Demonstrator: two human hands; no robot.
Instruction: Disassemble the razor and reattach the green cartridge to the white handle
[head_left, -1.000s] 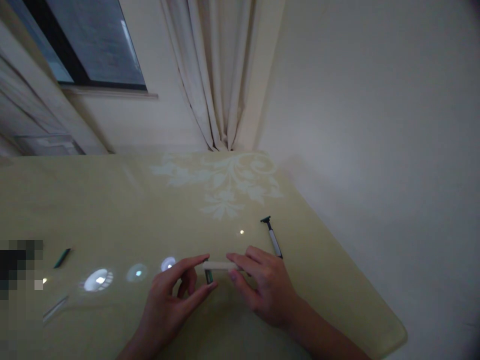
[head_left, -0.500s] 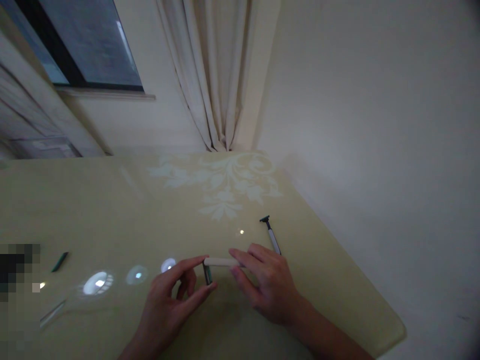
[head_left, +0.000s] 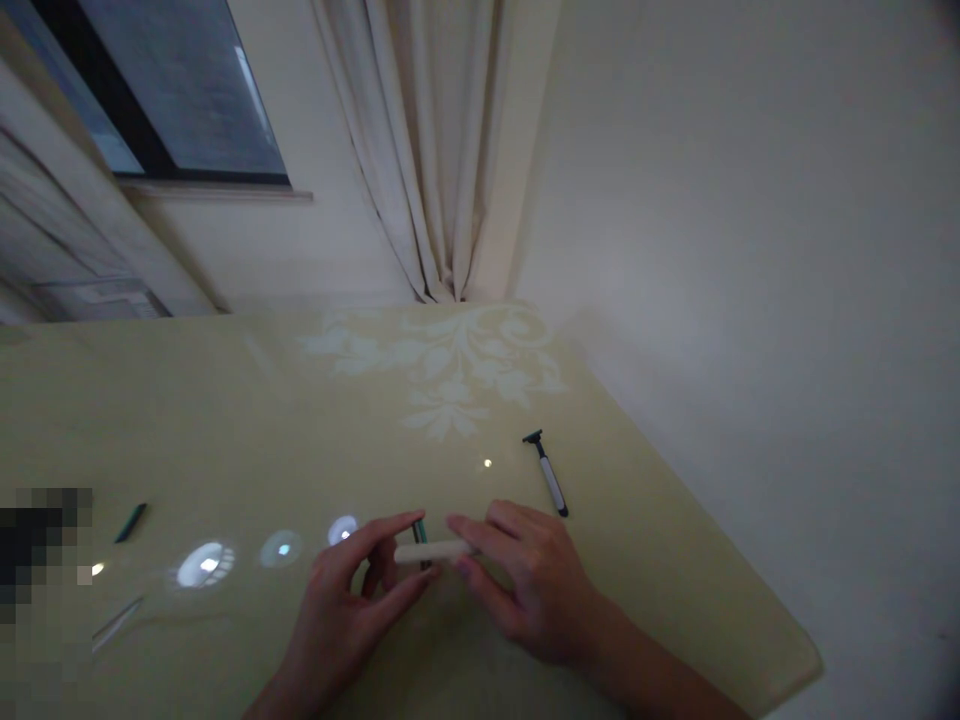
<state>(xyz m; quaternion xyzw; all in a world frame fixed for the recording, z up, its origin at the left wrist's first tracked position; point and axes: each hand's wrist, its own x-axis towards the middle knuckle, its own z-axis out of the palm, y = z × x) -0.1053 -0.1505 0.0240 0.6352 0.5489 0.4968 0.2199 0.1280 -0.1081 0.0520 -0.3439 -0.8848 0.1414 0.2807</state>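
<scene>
Between the thumb and index fingertip of my left hand a small dark-and-green razor cartridge is pinched upright by its ends. My right hand grips a slim white stick with a rounded tip; I cannot make out its exact kind. The stick lies level across the lower part of the cartridge, and its right end is hidden by my fingers. Just beyond my right hand a razor with a grey-and-black handle and dark head rests on the table.
On the left of the glossy pale table lie another dark-green cartridge-like piece and a thin clear strip. A pixelated patch covers the left edge. The wall borders the table on the right; a curtain hangs behind.
The white stick has moved from the cartridge's upper end down across its lower part, its tip reaching further left. My right hand has come slightly lower; my left still pinches the cartridge.
</scene>
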